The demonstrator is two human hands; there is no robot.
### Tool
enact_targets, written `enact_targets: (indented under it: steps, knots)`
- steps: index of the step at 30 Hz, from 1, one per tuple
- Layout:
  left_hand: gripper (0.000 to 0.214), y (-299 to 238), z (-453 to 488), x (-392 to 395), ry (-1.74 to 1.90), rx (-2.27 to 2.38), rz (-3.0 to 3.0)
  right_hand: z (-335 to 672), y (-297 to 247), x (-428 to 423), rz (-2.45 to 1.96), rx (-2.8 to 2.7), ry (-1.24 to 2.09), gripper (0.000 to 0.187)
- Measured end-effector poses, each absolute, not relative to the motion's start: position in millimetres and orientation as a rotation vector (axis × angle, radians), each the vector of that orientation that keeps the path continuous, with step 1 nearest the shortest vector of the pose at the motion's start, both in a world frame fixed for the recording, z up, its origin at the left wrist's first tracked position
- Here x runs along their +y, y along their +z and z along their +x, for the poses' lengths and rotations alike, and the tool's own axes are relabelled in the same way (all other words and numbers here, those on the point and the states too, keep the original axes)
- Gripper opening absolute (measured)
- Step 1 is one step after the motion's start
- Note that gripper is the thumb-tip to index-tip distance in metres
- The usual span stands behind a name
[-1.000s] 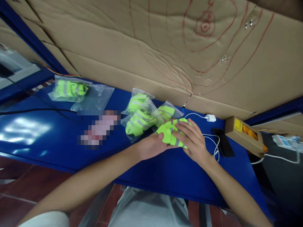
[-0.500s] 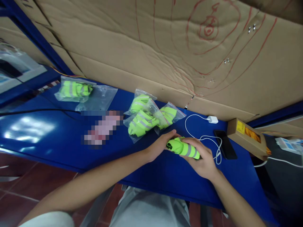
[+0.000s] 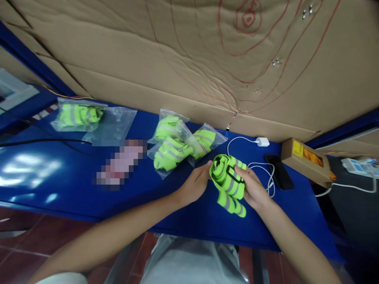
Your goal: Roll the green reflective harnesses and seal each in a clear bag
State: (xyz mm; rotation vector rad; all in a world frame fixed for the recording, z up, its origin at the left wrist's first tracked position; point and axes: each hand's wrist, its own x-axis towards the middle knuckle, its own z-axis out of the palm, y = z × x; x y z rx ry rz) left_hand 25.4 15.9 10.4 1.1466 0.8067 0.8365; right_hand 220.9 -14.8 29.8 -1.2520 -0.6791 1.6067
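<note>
A neon-yellow reflective strap (image 3: 228, 183) with grey stripes and a black buckle is bundled between both my hands above the blue table (image 3: 59, 169). My left hand (image 3: 196, 183) grips its left side with the fingers curled. My right hand (image 3: 253, 189) holds its right side, thumb on top, and one end of the strap hangs down toward me. Just behind my hands lie three clear bags (image 3: 180, 144) with the same kind of yellow straps inside.
Another bagged strap (image 3: 77, 116) and an empty clear bag (image 3: 111, 124) lie at the far left. A white charger with its cable (image 3: 262, 142), a black phone (image 3: 278, 177) and a cardboard box (image 3: 306, 159) sit to the right. Cardboard sheets (image 3: 189, 59) line the back.
The strap was pressed flat on the table, then rolled up in my hands; now it is lifted and held more upright, with one end hanging loose.
</note>
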Motion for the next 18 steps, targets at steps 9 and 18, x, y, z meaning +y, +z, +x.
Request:
enact_targets:
  steps: [9, 18]
  knots:
    - [0.056, 15, 24, 28, 0.799, 0.768, 0.907, 221, 22, -14, -1.288, -0.935, 1.419, 0.041]
    - [0.064, 8, 28, 18, 0.617, 0.615, 0.656, 213, 19, -20, -1.187, -1.109, 1.508, 0.051]
